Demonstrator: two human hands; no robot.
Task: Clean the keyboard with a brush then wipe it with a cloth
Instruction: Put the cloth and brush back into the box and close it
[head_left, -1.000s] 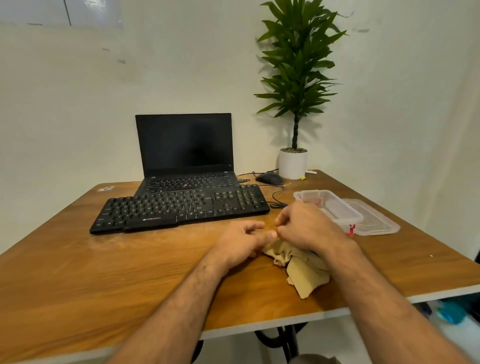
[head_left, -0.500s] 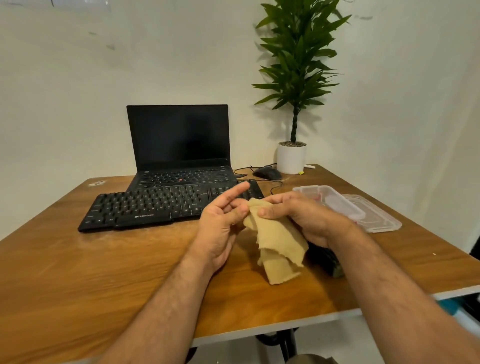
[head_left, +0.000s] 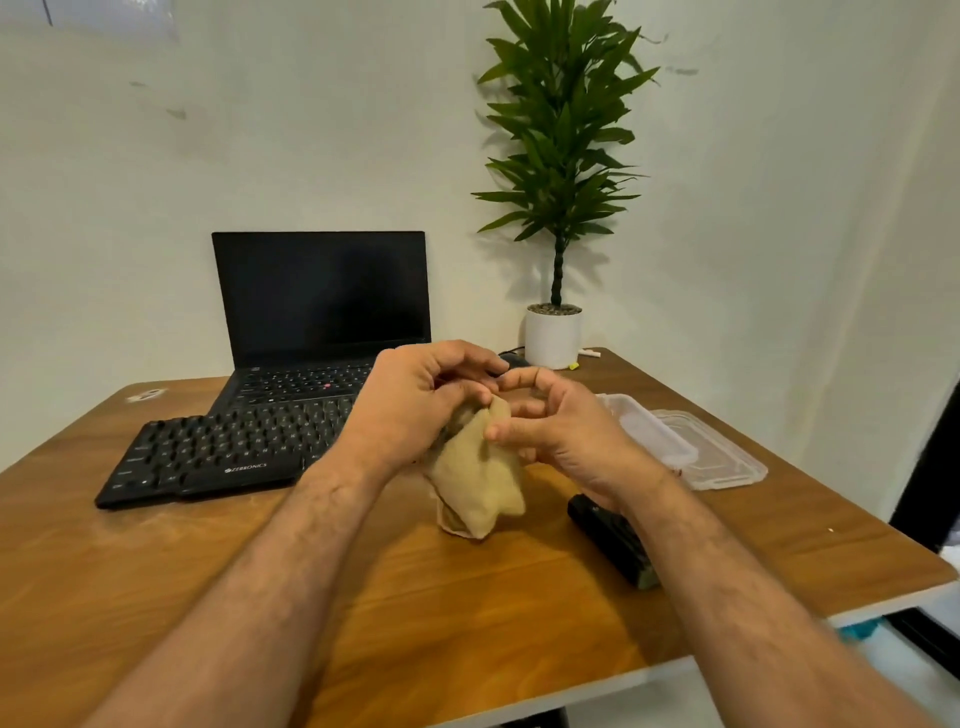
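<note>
I hold the tan cloth (head_left: 480, 480) up above the counter (head_left: 311, 597) between both my hands. My left hand (head_left: 410, 410) has its grip closed over the cloth's upper edge, fingers curled around the bunched fabric. My right hand (head_left: 556, 431) pinches the same top corner with thumb and forefinger, its other fingers loosely bent and spread. The rest of the cloth hangs down in a crumpled fold; whether its lowest tip touches the wood, I cannot tell.

The black keyboard (head_left: 223, 452) lies flat on the counter to the left of my hands, its right end hidden behind my left wrist. Just behind it sits an open laptop (head_left: 317, 312) with a dark screen. A dark oblong object (head_left: 613, 540), which may be the brush, lies on the counter beside and partly under my right forearm. To the right, a clear plastic box (head_left: 649, 431) rests next to its clear lid (head_left: 717, 457). At the back corner stands a green plant in a white pot (head_left: 553, 335), with a dark mouse (head_left: 511, 360) just in front of it, mostly hidden by my fingers.
</note>
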